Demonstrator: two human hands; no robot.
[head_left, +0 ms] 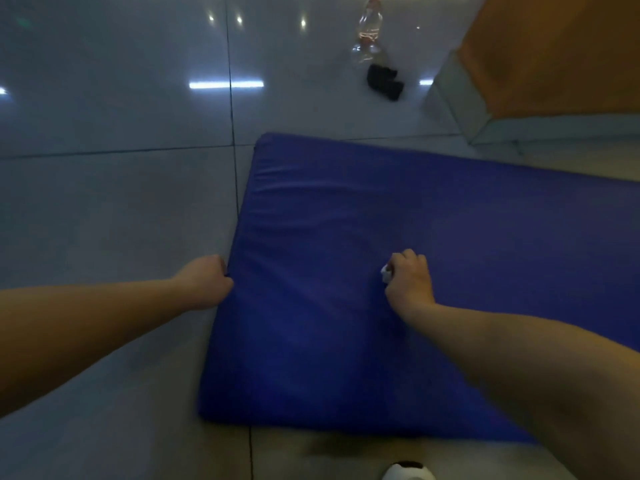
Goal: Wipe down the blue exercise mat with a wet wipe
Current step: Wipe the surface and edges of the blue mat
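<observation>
The blue exercise mat [346, 341] lies flat on the tiled floor, filling the middle and right of the view. My left hand [207, 282] grips the mat's left edge, fingers curled round it. On the mat's surface near its middle, my right hand [408, 282] holds a small white wet wipe [385, 273] bunched in its curled fingers and presses it down. Only a corner of the wipe shows at the hand's left side.
A clear plastic bottle [369, 32] stands on the floor at the top, with a black object [383, 82] lying beside it. An orange wall with a pale base [540, 64] sits at the top right. A white rounded object [408, 472] pokes in at the bottom edge.
</observation>
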